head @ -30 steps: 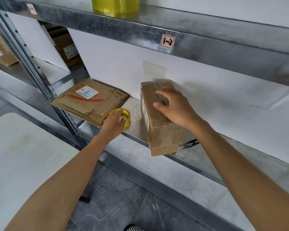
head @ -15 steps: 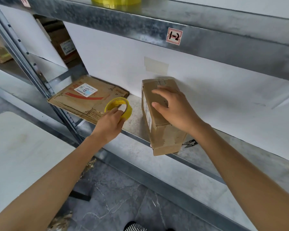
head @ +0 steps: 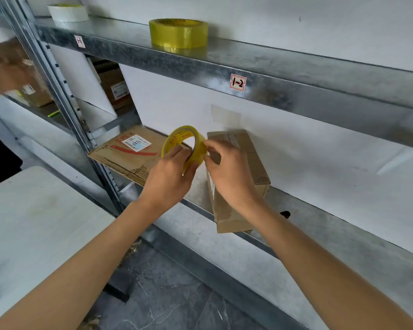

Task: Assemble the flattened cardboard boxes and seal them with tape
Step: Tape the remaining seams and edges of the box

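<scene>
Our left hand (head: 169,173) grips the thin yellow tape roll (head: 177,137), and our right hand (head: 229,173) pinches its edge. The mid-frame brown cardboard box (head: 255,163) seemingly awaits sealing.

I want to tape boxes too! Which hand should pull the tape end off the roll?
Probably the right hand: its fingertips pinch at the outer edge of the yellow tape roll, while the left hand grips the roll and steadies it.

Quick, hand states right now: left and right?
Left hand: grips the yellow tape roll.
Right hand: pinches the same roll's rim.
</scene>
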